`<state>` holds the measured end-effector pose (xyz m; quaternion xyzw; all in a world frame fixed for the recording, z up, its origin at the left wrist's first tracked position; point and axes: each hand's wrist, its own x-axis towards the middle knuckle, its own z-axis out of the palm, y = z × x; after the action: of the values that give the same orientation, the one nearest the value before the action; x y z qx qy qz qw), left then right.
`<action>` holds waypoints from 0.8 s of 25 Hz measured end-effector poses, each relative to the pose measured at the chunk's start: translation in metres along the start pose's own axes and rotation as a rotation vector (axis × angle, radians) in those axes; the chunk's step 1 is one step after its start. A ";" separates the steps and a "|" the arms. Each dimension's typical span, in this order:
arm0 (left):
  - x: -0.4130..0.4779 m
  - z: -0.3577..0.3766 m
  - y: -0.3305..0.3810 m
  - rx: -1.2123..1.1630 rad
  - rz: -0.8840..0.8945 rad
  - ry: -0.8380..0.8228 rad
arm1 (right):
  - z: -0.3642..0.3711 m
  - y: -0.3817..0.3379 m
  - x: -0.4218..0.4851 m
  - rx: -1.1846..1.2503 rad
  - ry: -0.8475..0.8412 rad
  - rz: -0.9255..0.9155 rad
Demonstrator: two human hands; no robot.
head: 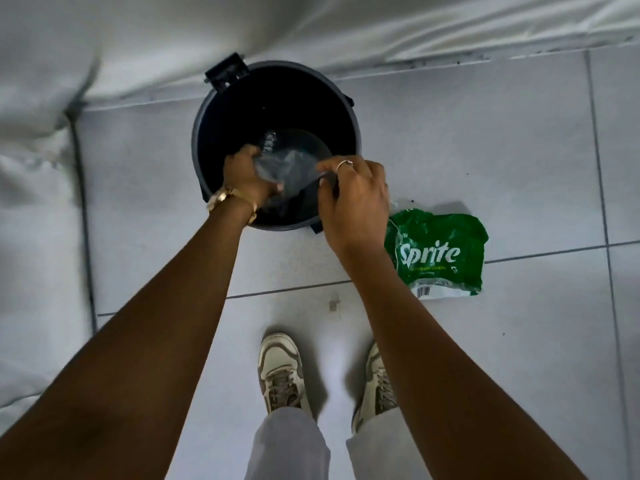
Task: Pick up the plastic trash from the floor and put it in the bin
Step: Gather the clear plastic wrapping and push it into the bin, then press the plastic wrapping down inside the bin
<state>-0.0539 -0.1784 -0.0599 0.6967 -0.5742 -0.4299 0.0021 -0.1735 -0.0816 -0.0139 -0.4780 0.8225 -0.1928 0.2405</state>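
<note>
A round black bin [349, 109] stands open on the tiled floor, just ahead of my feet. Over its near half I hold a crumpled clear plastic wrap [289, 168] with both hands. My left hand [246, 178] grips its left side inside the bin's mouth. My right hand [353, 195], with a ring on one finger, pinches its right edge above the rim. A green Sprite plastic wrapper [438, 252] lies flat on the floor to the right of the bin, beside my right wrist.
White bedding or cushions [41, 168] fill the left side and the top of the view, close behind the bin. My two shoes [280, 372] stand on the grey tiles below the bin. A small scrap [333, 304] lies on the floor before them.
</note>
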 end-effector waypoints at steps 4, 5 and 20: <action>-0.019 0.018 0.019 0.440 0.068 0.201 | 0.002 0.057 -0.042 0.016 0.079 0.121; -0.033 0.025 0.021 0.489 0.166 0.287 | 0.002 0.075 -0.053 -0.003 0.051 0.182; -0.076 0.263 0.011 0.016 -0.174 -0.308 | 0.021 0.194 -0.091 0.847 -0.330 1.142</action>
<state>-0.2186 0.0084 -0.1751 0.6695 -0.5088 -0.5256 -0.1289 -0.2577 0.0874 -0.1178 0.1370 0.7513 -0.2644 0.5889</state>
